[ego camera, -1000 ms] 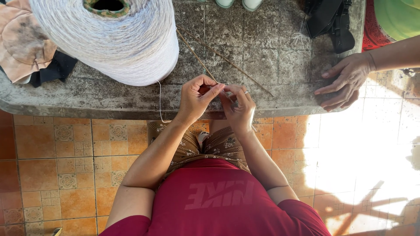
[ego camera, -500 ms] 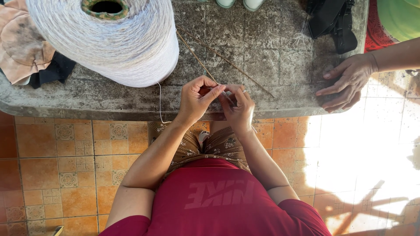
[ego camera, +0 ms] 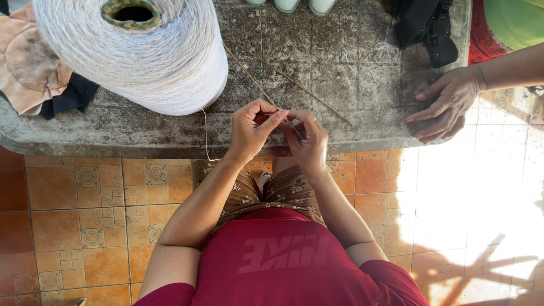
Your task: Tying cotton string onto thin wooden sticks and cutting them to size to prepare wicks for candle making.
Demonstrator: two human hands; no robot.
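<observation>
One cone of white yarn (ego camera: 136, 54), two thin sticks (ego camera: 294, 79), three hands (ego camera: 252, 130), one black bag (ego camera: 425, 28)

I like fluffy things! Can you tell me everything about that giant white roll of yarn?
The giant cone of yarn is white and fuzzy, wound thick around a hollow core with a green patterned rim. It sits at the left of the grey, stained table, beside a crumpled cloth. One thin strand hangs from its lower edge over the table's front. No hand touches it.

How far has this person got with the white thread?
Done: nothing finished shows on the grey stone table. In hand: left hand and right hand pinch something small together, too small to tell. The thin white thread hangs from the big, nearly full white yarn cone, so most remains.
</observation>
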